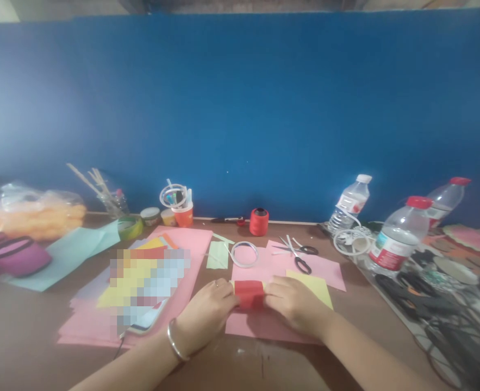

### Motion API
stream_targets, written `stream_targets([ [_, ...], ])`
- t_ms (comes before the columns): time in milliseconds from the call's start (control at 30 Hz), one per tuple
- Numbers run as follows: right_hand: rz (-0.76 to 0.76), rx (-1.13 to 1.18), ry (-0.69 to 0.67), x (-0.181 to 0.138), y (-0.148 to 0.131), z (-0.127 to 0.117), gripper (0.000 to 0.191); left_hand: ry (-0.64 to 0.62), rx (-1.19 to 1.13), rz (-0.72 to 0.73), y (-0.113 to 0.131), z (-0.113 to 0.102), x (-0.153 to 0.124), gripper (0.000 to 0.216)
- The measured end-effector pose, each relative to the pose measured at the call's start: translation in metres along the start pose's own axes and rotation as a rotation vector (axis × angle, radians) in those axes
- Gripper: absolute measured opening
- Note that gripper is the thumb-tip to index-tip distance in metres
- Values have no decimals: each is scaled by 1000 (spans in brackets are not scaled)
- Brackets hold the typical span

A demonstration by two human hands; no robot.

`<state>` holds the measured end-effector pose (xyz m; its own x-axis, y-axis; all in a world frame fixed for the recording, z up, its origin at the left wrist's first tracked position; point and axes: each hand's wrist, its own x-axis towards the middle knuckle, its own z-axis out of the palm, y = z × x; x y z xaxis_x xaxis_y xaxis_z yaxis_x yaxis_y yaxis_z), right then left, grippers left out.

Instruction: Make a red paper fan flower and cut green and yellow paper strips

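A small folded piece of red paper [248, 294] lies on a pink sheet [264, 326] near the table's front. My left hand [207, 312], with a ring and a silver bracelet, pinches its left edge with curled fingers. My right hand [294, 304] presses and grips its right edge, fingers closed on it. A yellow sheet [317, 285] sticks out from under my right hand. Scissors [299, 255] and a roll of clear tape [244, 254] lie just beyond.
A stack of pink and coloured papers [142, 282] lies left, a light green slip [217, 255] and red thread spool [259, 221] behind. Cups of pens [180, 209] stand by the blue wall. Water bottles [398, 233] and cables crowd the right; bags sit far left.
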<state>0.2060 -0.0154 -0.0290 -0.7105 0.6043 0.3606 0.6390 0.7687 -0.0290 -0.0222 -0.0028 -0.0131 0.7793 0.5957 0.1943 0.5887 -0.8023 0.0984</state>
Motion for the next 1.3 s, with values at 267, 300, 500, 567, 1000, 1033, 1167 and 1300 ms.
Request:
stream_targets([
  [267,82,221,-124,5,-7,-7,20,-30,-71,28,5,-3,1,18],
  [300,90,230,-128,5,-7,-6,20,-32,-54,32,5,-3,1,19],
  [500,126,337,-123,7,-6,-7,19,-55,-24,38,5,0,3,23],
  [567,155,401,-127,7,-4,-6,17,-71,-92,1,4,1,4,24],
  [1000,418,432,-145,9,-7,-6,16,-114,-131,-167,4,5,6,23],
  [1033,422,431,-139,10,-8,-6,15,-117,-110,-155,3,7,6,24],
  [1167,437,459,-124,12,-8,-3,13,-144,-57,-168,0,13,7,24],
  [1300,495,495,-108,12,-8,-1,10,-141,-2,-172,-2,17,8,23],
])
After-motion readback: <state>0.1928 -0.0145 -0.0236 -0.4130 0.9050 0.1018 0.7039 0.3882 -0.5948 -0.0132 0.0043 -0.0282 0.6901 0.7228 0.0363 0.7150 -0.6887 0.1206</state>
